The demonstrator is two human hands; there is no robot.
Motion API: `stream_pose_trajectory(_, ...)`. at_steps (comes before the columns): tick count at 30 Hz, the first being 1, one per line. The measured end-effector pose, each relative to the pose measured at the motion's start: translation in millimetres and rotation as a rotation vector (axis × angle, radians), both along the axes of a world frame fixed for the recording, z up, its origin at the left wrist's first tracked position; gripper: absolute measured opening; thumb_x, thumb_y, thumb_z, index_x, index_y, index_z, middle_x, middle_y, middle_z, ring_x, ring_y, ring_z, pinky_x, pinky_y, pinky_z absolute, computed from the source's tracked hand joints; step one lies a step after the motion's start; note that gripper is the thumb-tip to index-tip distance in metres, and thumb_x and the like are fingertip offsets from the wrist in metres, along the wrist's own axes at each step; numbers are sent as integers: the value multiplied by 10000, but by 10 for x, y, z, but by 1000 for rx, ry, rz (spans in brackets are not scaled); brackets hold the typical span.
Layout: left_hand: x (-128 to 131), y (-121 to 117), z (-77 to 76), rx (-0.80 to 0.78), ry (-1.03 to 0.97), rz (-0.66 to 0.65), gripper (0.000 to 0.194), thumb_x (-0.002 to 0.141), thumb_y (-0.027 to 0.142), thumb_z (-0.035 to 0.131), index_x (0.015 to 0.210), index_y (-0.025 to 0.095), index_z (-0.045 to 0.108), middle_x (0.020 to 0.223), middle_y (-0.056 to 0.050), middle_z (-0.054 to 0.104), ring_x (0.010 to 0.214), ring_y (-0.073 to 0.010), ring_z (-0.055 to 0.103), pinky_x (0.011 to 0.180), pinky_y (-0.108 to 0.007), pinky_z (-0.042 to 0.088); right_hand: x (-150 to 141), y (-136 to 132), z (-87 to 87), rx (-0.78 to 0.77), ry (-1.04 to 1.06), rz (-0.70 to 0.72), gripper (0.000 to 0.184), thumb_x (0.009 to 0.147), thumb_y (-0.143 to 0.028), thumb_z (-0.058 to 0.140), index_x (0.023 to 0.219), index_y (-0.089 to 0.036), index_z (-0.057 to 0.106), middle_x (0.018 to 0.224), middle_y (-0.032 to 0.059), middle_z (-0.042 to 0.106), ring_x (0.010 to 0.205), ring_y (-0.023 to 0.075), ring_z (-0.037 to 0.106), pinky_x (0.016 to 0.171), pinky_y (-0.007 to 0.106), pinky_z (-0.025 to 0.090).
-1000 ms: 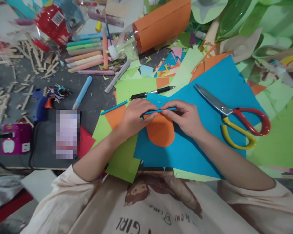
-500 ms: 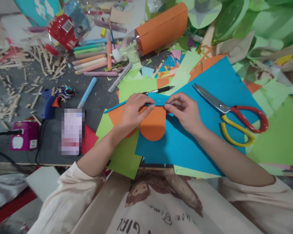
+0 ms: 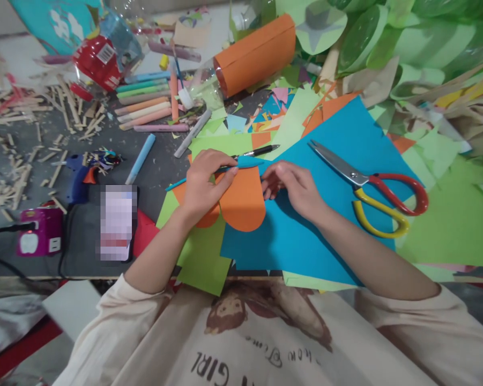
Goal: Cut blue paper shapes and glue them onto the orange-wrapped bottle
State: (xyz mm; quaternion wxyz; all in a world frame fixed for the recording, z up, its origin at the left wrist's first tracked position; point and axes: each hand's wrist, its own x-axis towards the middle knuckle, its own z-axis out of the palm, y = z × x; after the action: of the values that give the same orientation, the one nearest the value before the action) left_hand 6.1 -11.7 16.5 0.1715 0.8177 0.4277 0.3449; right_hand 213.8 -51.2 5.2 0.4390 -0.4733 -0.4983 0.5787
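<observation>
My left hand (image 3: 203, 182) pinches a thin rolled blue paper stick (image 3: 241, 163) and rests on a rounded orange paper piece (image 3: 243, 202). That orange piece lies on a large blue paper sheet (image 3: 325, 214). Just to the right of the orange piece, my right hand (image 3: 293, 187) lies on the blue sheet with curled fingers, apart from the stick. A black pen (image 3: 257, 151) lies just beyond my hands. Red and yellow scissors (image 3: 370, 182) rest on the blue sheet to the right.
Green paper sheets (image 3: 450, 220) and scraps cover the right side. An orange paper roll (image 3: 253, 53), coloured chalk sticks (image 3: 145, 104), a blue glue gun (image 3: 80, 171), wooden sticks (image 3: 20, 161), a pink device (image 3: 38, 233) and a phone (image 3: 116, 222) lie around.
My right hand has let go of the blue stick and drawn back. My left hand now holds the stick alone, and it has shifted left with the orange piece.
</observation>
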Motion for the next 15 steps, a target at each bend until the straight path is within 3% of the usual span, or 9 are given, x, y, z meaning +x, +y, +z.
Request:
stream_pose_trajectory(3, -166, 30, 123, 4, 71, -29, 209, 939, 354, 528, 851, 220, 662, 870, -40, 722, 861, -191, 647, 818, -341, 501, 3, -27, -1, 30, -101, 75, 519, 885, -697, 458, 866, -209, 634, 810, 62, 739, 704, 168, 708, 594, 276, 561)
stream_pose_trajectory(5, -313, 41, 151, -7, 127, -25, 183, 928, 344, 546, 858, 224, 665, 893, -47, 718, 890, -206, 646, 827, -355, 499, 7, -30, -19, 121, -222, 12, 522, 890, -705, 432, 968, -235, 648, 1099, 104, 727, 1047, 229, 692, 868, 377, 571)
stream_pose_trajectory(8, -510, 6, 150, -11, 260, 10, 197, 917, 376, 554, 925, 236, 693, 991, -79, 719, 963, -251, 642, 850, -406, 500, 19, -18, -59, 273, -403, -99, 553, 883, -732, 398, 1139, -289, 609, 1470, 97, 516, 1425, 262, 411, 1162, 488, 345)
stream_pose_trajectory(11, -580, -152, 240, -32, 304, 54, 252, 924, 358, 541, 1086, 226, 681, 1167, -118, 691, 1103, -280, 627, 911, -450, 513, 32, -7, -94, 321, -431, -127, 521, 920, -693, 358, 1182, -293, 566, 1525, 101, 443, 1462, 243, 352, 1181, 477, 318)
stream_pose_trajectory(13, -544, -341, 363, -73, 224, -71, 242, 937, 296, 513, 1117, 246, 668, 1092, -88, 720, 1030, -229, 671, 858, -384, 560, 37, -5, -107, 322, -416, -127, 471, 943, -653, 355, 1173, -294, 556, 1482, 106, 482, 1435, 230, 395, 1164, 457, 350)
stream_pose_trajectory(15, -466, -584, 476, -37, 168, -513, 277, 926, 269, 494, 1126, 307, 680, 1057, -45, 740, 992, -180, 697, 775, -287, 589, 38, -4, -109, 319, -407, -122, 439, 952, -632, 361, 1163, -298, 552, 1443, 102, 514, 1408, 225, 428, 1148, 447, 375)
